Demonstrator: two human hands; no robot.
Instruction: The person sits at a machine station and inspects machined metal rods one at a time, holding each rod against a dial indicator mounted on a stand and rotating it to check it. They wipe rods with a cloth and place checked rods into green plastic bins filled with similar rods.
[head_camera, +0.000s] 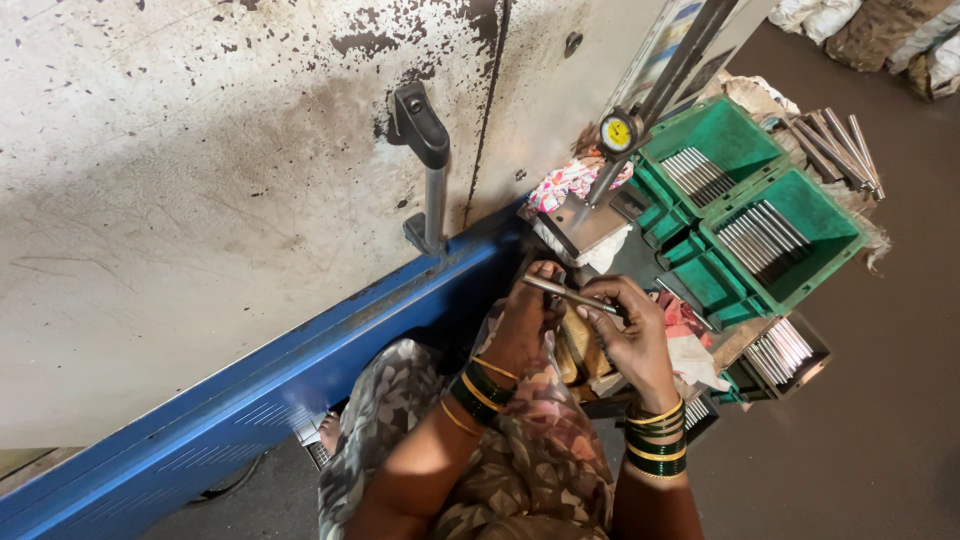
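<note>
We hold a thin metal rod (570, 294) between both hands, just above our lap. Our left hand (527, 322) is curled shut around the rod's near end, fingers wrapped over it. Our right hand (630, 330) pinches the other end, fingertips (590, 312) closed on the shaft, palm turned down. The rod lies almost level, tilted slightly down toward the right hand.

Both wrists carry green and gold bangles (655, 440). Under the hands sits a patterned cloth over our knees, and just below the right hand a wooden block (582, 350) and a pale rag (695, 355).

Just beyond the left hand stands a dial gauge (619, 132) on a slanted post, its flat metal base (585, 225) close to the rod's tip. A floral cloth (572, 180) is bunched beside the base.

Beyond the right hand are two green trays (835, 225), each holding a row of similar rods (760, 240). Further out from them lies a loose bundle of rods (835, 145) on sacking. Nearer to the right hand, a dark tray (800, 365) holds more rods.

Off beyond the left hand rises a stained grey panel (200, 200) with a black handle (425, 160) and a blue rail (250, 390) along its foot.
</note>
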